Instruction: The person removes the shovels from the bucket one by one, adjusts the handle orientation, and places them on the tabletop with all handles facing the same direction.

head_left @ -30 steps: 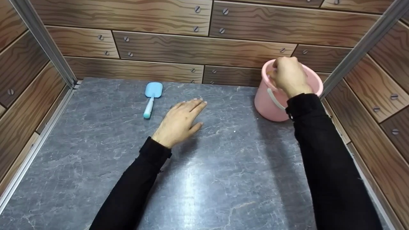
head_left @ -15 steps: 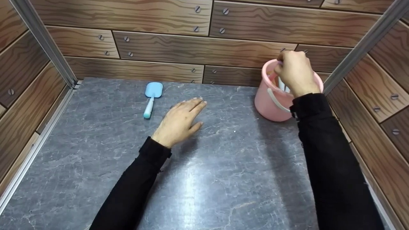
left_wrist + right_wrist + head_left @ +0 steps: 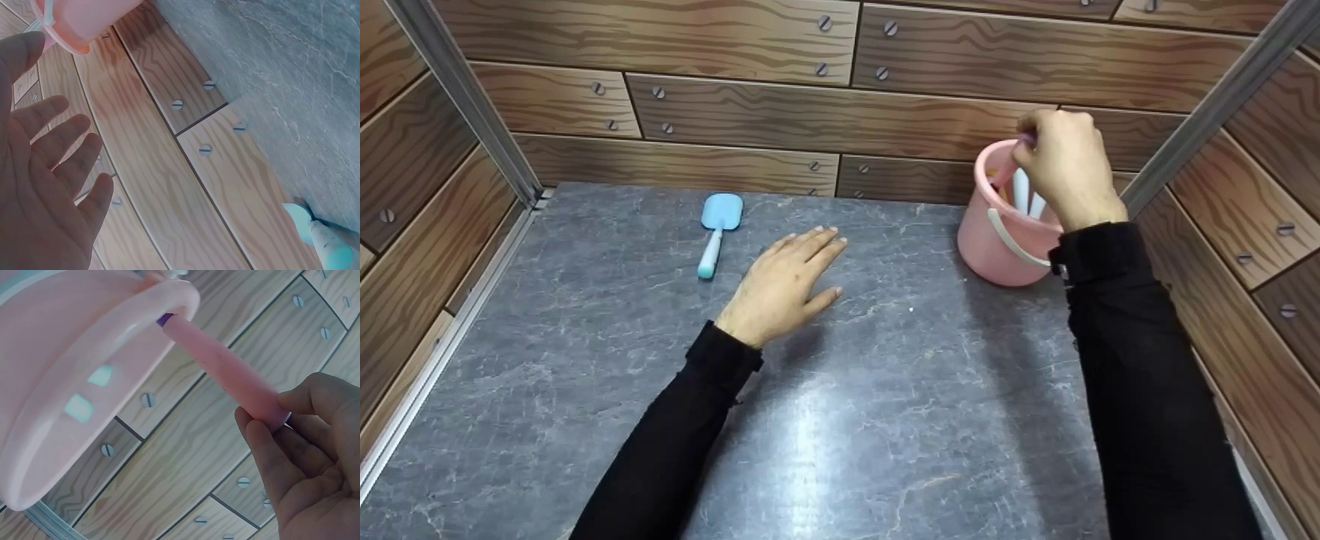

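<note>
A pink bucket (image 3: 994,247) with a white handle stands at the back right. Over its mouth my right hand (image 3: 1069,165) pinches the end of a pink tool handle (image 3: 225,368) between thumb and fingers. A bit of purple shows at the handle's other end, and the tool's head is hidden inside the bucket. Two pale blue handles (image 3: 1021,191) stick up inside the bucket. My left hand (image 3: 784,285) is held over the grey surface with fingers straight and nothing in it, its palm visible in the left wrist view. Left of it lies a small blue toy shovel (image 3: 721,212).
Wood-patterned panels (image 3: 735,112) close off the back and both sides, with metal corner posts (image 3: 472,97). The bucket stands close to the back panel and the right post. The grey marbled surface (image 3: 585,360) spans the floor between the panels.
My right hand has risen and shifted slightly right, drawing the pink handle upward. The pale blue handles in the bucket have come into sight. My left hand stays nearly still.
</note>
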`<action>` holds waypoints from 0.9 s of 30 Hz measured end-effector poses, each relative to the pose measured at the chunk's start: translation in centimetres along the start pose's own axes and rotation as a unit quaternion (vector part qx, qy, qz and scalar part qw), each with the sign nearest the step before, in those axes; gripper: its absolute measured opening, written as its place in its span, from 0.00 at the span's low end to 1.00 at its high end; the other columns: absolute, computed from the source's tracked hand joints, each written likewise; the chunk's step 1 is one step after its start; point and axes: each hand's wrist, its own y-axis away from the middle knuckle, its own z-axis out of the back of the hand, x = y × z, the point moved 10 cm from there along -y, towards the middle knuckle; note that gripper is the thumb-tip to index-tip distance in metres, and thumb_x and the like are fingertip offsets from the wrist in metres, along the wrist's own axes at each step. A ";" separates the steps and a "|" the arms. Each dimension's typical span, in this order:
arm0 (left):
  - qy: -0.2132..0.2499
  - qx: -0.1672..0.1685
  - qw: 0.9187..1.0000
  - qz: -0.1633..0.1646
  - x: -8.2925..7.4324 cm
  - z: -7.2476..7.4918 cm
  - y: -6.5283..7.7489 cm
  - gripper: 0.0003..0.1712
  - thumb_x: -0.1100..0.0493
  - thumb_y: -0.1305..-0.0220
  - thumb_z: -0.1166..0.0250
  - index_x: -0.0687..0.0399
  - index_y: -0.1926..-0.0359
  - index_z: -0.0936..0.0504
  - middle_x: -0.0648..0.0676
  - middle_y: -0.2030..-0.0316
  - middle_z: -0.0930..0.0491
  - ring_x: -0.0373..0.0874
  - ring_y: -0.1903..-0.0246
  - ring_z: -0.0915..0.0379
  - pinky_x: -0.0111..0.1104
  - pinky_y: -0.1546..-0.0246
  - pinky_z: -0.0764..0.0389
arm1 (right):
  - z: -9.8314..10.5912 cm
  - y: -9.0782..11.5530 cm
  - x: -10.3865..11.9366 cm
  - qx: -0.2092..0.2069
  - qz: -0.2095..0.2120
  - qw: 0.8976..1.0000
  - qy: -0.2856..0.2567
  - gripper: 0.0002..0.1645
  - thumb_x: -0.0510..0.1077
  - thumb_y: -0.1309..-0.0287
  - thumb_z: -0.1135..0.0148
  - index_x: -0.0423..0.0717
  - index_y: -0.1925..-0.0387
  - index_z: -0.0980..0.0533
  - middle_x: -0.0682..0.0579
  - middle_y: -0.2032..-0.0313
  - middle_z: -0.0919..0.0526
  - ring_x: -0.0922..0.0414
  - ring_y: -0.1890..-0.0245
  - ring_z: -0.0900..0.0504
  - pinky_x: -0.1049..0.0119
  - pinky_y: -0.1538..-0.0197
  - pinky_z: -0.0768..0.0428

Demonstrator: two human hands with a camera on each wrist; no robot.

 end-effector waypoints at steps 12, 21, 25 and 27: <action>0.003 0.001 1.000 0.001 0.0 0.1 0.0 0.42 0.38 0.10 0.36 0.50 0.08 0.32 0.56 0.08 0.33 0.57 0.08 0.36 0.60 0.05 0.36 | 2.1 0.5 1.6 -0.024 0.019 0.999 -0.010 0.27 0.33 0.30 0.47 0.32 0.39 0.10 0.28 0.41 0.07 0.28 0.40 0.09 0.26 0.34 0.15; 0.001 0.006 1.000 0.003 0.0 0.2 0.1 0.43 0.36 0.10 0.37 0.49 0.07 0.33 0.55 0.07 0.34 0.57 0.08 0.37 0.59 0.04 0.38 | 3.8 1.4 3.6 -0.062 0.033 0.997 -0.018 0.23 0.33 0.24 0.44 0.30 0.38 0.11 0.29 0.38 0.08 0.28 0.35 0.09 0.29 0.28 0.13; 0.001 0.004 1.000 0.004 0.0 0.3 0.1 0.43 0.36 0.10 0.37 0.48 0.07 0.34 0.55 0.07 0.35 0.57 0.08 0.36 0.59 0.04 0.38 | 4.3 1.9 4.1 -0.088 0.043 0.995 -0.021 0.21 0.32 0.22 0.43 0.31 0.39 0.11 0.30 0.38 0.07 0.28 0.35 0.09 0.29 0.29 0.13; 0.001 0.001 1.000 0.002 0.0 0.3 0.1 0.43 0.36 0.10 0.37 0.49 0.07 0.33 0.55 0.07 0.34 0.57 0.08 0.36 0.59 0.04 0.37 | 4.5 2.3 4.5 -0.104 0.053 0.993 -0.026 0.20 0.32 0.20 0.43 0.30 0.39 0.11 0.31 0.38 0.07 0.29 0.36 0.08 0.30 0.32 0.11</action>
